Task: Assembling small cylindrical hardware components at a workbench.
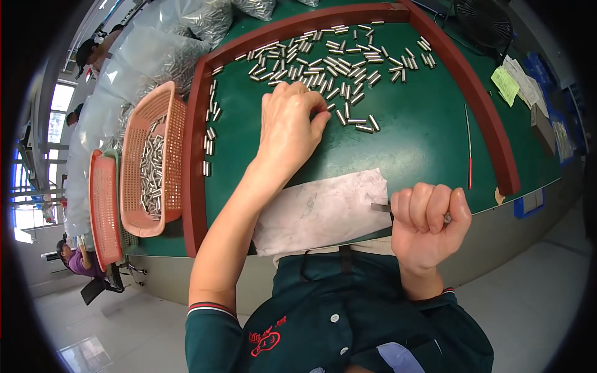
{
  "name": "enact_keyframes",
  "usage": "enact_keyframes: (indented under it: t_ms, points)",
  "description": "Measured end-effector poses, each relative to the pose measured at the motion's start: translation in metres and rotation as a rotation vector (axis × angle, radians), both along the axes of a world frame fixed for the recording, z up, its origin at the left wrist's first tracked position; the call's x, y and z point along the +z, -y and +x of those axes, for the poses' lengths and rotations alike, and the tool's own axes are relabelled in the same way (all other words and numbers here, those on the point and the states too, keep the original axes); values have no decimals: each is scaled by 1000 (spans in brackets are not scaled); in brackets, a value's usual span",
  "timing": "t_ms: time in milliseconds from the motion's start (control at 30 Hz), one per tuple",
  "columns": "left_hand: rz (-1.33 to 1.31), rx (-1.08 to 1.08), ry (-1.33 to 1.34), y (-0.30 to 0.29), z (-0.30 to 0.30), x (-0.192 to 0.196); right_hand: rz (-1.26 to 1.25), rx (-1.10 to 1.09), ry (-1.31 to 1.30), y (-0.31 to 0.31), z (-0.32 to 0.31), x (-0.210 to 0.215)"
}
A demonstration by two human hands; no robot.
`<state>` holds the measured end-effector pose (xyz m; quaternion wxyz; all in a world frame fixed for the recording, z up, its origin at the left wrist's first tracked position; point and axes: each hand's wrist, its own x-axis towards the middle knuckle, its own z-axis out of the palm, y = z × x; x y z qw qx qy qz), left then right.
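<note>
A big green table (410, 149) fills the middle, and a red-brown wooden frame (195, 168) goes around its left, far and right sides. To the left are big clear bags (149, 56) full of little metal bits, and a pink basket (174, 137) with more inside. A pale, smudgy cloth (317, 214) lies at the near edge. The left hand (289, 115) reaches over the table with its fingers bent down by the pile; I cannot tell if they pinch anything. The right hand (429, 224) is just beside the cloth's right end, its fingers curled tight around a dark tool (380, 207) whose tip points left over the cloth. A thin stick with a red handle (469, 171) lies near the right side. The short, shiny metal pieces (342, 65) lie scattered inside the frame, mostly at the far side.
</note>
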<state>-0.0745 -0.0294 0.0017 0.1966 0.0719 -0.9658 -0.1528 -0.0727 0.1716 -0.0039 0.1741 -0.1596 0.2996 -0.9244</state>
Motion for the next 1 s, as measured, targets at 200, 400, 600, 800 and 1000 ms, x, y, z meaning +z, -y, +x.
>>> enact_keyframes:
  t_ms: [200,400,600,800,1000]
  points:
    - [-74,31,-2,-3,-6,-10,8,21,-26,-1,0,2]
    - [-217,47,-76,-4,-13,-16,37,36,-29,-2,0,4]
    - [-241,39,-65,2,-16,-19,12,38,-67,0,0,4]
    - [-108,-78,-59,9,8,-5,-1,46,-82,11,1,11]
    - [157,-132,191,-4,86,25,1,89,-78,27,-3,16]
